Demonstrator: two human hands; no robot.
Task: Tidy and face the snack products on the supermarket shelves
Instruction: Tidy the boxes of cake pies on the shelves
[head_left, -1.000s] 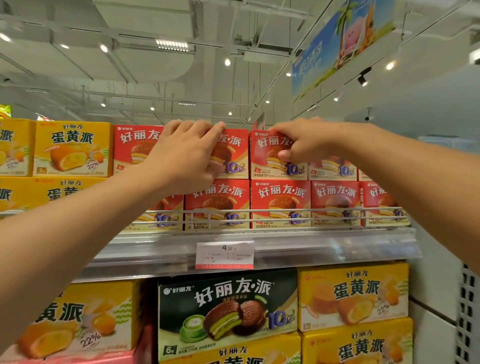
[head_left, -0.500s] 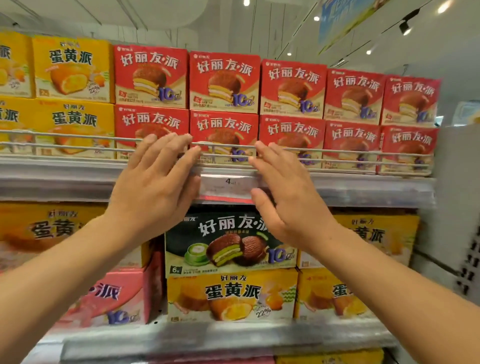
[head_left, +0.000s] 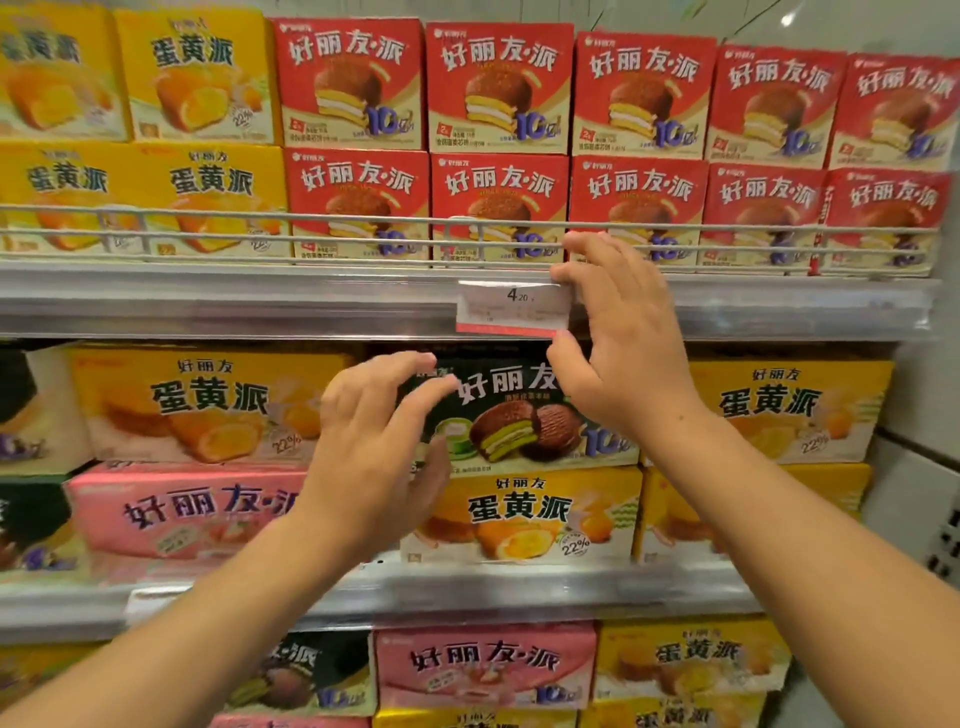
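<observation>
Sitting on the middle shelf under the price tag (head_left: 511, 306), the green box (head_left: 524, 410) lies between yellow boxes (head_left: 208, 405). Left hand (head_left: 374, 447) hovers spread before its left end; right hand (head_left: 618, 343), fingers spread, reaches beside the tag, holding nothing.

ten red boxes (head_left: 498, 85), two hands (head_left: 628, 343)

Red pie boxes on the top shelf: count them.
10 red pie boxes, five columns stacked two high, right of the yellow boxes. The right hand overlaps one lower box; more may sit behind.
</observation>
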